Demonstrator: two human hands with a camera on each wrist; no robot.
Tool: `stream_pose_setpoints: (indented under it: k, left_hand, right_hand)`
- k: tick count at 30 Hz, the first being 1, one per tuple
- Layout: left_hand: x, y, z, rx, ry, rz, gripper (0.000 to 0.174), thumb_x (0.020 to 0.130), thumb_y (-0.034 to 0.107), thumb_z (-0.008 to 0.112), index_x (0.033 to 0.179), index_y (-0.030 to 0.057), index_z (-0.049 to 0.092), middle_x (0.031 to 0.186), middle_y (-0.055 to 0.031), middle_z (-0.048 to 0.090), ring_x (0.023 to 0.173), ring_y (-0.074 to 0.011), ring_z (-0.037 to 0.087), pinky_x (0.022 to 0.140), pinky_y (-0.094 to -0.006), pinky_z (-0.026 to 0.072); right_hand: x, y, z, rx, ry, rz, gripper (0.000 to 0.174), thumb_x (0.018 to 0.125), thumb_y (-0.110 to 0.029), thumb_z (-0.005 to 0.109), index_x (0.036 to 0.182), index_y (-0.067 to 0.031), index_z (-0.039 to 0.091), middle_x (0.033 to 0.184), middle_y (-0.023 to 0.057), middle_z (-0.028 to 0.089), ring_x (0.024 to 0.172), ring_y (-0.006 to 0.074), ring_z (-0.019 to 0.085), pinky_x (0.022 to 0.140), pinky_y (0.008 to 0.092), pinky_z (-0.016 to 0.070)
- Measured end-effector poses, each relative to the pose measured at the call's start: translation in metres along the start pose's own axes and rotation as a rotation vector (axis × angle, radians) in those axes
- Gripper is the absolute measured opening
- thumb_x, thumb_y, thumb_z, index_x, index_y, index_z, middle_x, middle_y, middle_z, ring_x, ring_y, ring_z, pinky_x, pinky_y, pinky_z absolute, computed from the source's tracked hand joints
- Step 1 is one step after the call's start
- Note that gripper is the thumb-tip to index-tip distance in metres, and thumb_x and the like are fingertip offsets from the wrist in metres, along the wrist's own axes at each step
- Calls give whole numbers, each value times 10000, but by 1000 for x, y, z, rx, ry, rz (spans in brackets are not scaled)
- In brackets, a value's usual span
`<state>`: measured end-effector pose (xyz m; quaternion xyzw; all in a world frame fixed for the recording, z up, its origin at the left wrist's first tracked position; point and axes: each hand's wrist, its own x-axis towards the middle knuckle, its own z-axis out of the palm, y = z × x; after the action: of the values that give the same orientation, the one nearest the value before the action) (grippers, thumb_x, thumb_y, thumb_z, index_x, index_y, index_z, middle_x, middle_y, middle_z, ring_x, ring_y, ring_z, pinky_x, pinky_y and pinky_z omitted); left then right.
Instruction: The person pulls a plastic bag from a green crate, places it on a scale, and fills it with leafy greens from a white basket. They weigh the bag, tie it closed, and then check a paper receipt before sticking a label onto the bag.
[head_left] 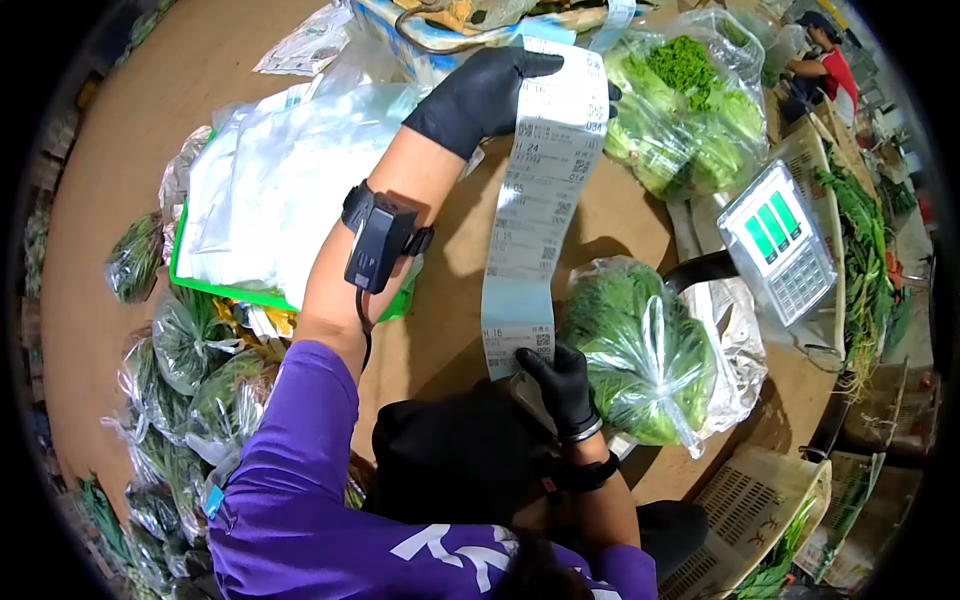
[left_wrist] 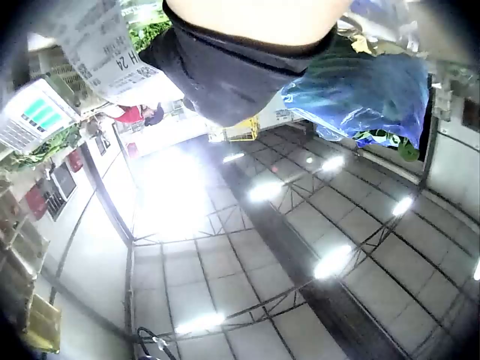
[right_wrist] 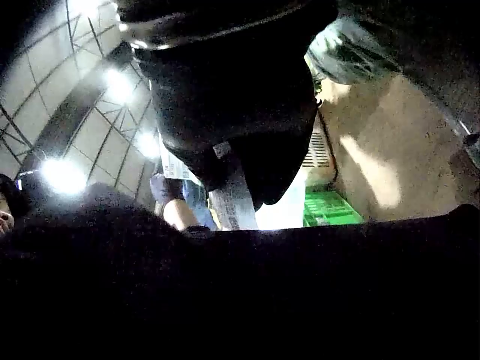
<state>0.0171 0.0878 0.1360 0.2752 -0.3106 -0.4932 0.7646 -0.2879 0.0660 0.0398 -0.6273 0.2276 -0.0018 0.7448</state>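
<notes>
A long strip of printed labels (head_left: 540, 190) hangs between two black-gloved hands in the head view. The left hand (head_left: 480, 95) pinches its upper end, thumb across the front. Lower down, the right hand (head_left: 562, 388) pinches the bottom end between thumb and fingers. In the left wrist view the left hand (left_wrist: 225, 75) is beside the strip (left_wrist: 112, 56), its fingers mostly hidden. The right wrist view is dark; the right hand (right_wrist: 232, 120) shows beside part of the strip (right_wrist: 234, 202). Bagged greens (head_left: 640, 350) lie right of the strip's lower end.
Plastic bags (head_left: 280, 190) fill a green tray (head_left: 178, 245) at the left. Bagged lettuce (head_left: 690, 120) and a scale display (head_left: 778, 242) are at the right, with a crate (head_left: 750, 510) below. Small bagged greens (head_left: 185, 350) lie at the left edge. A person (head_left: 838, 80) sits at the back right.
</notes>
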Motion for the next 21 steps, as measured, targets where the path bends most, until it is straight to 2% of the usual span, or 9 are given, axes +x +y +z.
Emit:
stream_pose_setpoints:
  k: [5,7,8,10,12,14,17,19,21]
  left_hand:
    - [9,-2,11,73,-36,-28,349,843,90,371,1115,-128,386,1125,-215,470,1043,-284,476,905,-338,375]
    - [11,-6,19,88,-82,44,370,851,158,391,1119,-96,408,1117,-192,485,1006,-271,502,873,-337,395]
    - [2,3,42,278,-169,86,450,846,231,446,1138,-104,375,1052,-204,510,964,-269,518,832,-323,425]
    - [-2,4,58,162,-136,20,399,841,160,425,1128,-115,384,1078,-210,497,973,-269,516,843,-325,417]
    - [-7,0,72,53,-55,-31,368,835,118,420,1113,-122,397,1078,-208,505,964,-268,525,846,-333,415]
    - [-8,-7,77,24,0,-77,367,833,120,422,1112,-118,401,1069,-205,511,956,-267,529,842,-337,418]
    - [-4,-18,70,81,58,-72,376,826,143,434,1112,-100,411,1050,-195,524,937,-276,539,828,-345,426]
    - [10,-27,25,-164,-52,-192,404,822,182,445,1124,-84,410,1052,-190,526,947,-278,535,833,-357,422]
    - [10,-52,6,-34,116,-48,501,844,359,422,1118,-61,433,1089,-176,507,963,-257,518,844,-345,402]
  right_hand:
    - [-11,9,-6,-153,-132,82,262,750,-144,608,949,20,567,885,121,607,799,164,567,700,267,440]
    - [-4,2,-9,-436,-289,-270,320,723,-169,630,961,30,549,918,176,581,848,239,562,724,297,437]
    - [-2,-21,-11,-537,-340,-213,459,682,-185,661,1050,25,483,991,218,534,905,293,534,766,321,421]
    - [8,-26,-20,-679,-96,-273,574,660,-178,676,1134,4,408,1038,199,517,926,273,527,801,336,403]
    - [23,-49,-21,-478,153,-551,660,644,-176,686,1183,-10,343,1061,167,509,946,256,516,808,345,400]
    - [35,-80,-19,-170,147,-560,590,663,-139,670,1156,1,377,1033,137,531,925,218,523,794,329,411]
    - [43,-101,-16,2,14,-297,284,718,-47,590,982,34,522,855,68,595,770,138,557,683,245,436]
    - [38,-90,-10,123,33,-245,256,720,-45,588,958,34,535,838,68,598,750,136,558,672,242,434]
    - [35,-76,-1,238,23,-187,229,722,-44,586,934,34,549,821,68,601,731,135,559,660,239,432]
